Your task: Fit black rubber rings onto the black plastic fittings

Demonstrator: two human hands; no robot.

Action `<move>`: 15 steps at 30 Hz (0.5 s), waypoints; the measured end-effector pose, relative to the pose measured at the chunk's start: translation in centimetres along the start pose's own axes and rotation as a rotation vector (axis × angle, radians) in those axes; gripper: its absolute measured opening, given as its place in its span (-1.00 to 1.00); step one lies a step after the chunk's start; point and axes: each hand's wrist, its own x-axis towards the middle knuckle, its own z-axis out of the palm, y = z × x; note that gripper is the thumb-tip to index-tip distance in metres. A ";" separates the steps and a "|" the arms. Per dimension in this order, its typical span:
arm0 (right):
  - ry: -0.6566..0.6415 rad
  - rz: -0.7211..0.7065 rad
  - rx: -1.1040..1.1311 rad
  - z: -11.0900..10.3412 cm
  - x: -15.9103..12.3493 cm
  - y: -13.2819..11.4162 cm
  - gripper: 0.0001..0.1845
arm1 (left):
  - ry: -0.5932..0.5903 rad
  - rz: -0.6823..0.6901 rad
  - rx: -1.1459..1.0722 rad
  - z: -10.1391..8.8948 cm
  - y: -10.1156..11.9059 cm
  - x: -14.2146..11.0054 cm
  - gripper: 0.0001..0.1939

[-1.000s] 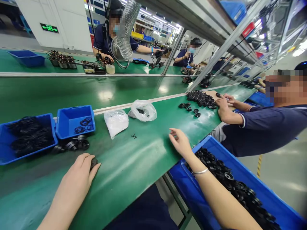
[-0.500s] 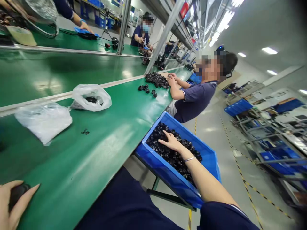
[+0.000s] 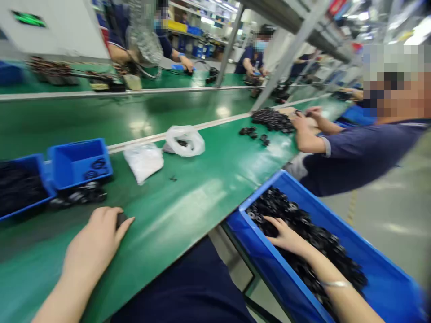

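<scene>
Since the earlier head view, the view has swung back toward the bench, and the blue plastic bin [image 3: 336, 218] has moved from mid-frame to the lower right. The right hand [image 3: 286, 237] lies palm down in the bin, its fingers spread over the heap of black round moulded parts [image 3: 305, 235]. Whether it has closed on one cannot be told. Those parts lie under and ahead of the fingers, and this hand is far nearer them than the left. At lower left, the left hand [image 3: 96, 237] rests on the green conveyor belt [image 3: 188, 215], curled around a single black part [image 3: 121, 220], which is partly hidden by the fingers. Toward the left edge stands a small blue tray [image 3: 79, 163] holding black rings, and two white plastic bags [image 3: 143, 161] lie mid-frame. At right, a co-worker's hands [image 3: 305, 121] are beside a pile of black parts [image 3: 271, 120].
</scene>
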 end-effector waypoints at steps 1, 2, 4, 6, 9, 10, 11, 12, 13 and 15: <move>0.022 -0.010 0.025 0.3 0.2 0.7 -0.21 | -0.006 -0.015 0.053 -0.5 0.4 0.1 -0.54; 0.054 -0.040 0.053 0.7 0.6 1.5 -0.26 | -0.024 -0.041 0.083 -0.9 0.7 0.2 -0.57; 0.085 -0.106 0.093 1.4 1.2 3.1 -0.40 | -0.052 -0.069 0.102 -1.2 0.9 0.3 -0.63; 0.121 -0.087 0.124 1.9 1.8 4.3 -0.44 | -0.065 -0.084 0.105 -1.2 1.0 0.1 -0.68; 0.162 0.005 0.112 2.1 2.4 5.1 -0.45 | -0.073 -0.086 0.105 -1.2 1.0 -0.1 -0.71; 0.174 0.038 0.102 2.1 2.5 5.1 -0.46 | -0.077 -0.085 0.104 -1.2 1.0 -0.2 -0.71; 0.186 0.063 0.096 2.0 2.5 5.0 -0.48 | -0.077 -0.083 0.102 -1.2 0.9 -0.2 -0.72; 0.198 0.074 0.094 1.8 2.3 4.8 -0.50 | -0.076 -0.076 0.102 -1.2 0.9 -0.3 -0.72; 0.210 0.067 0.099 1.6 2.0 4.6 -0.54 | -0.070 -0.067 0.103 -1.2 0.9 -0.3 -0.71; 0.211 0.054 0.126 1.1 1.1 4.1 -0.60 | -0.053 -0.047 0.110 -1.1 0.8 -0.3 -0.71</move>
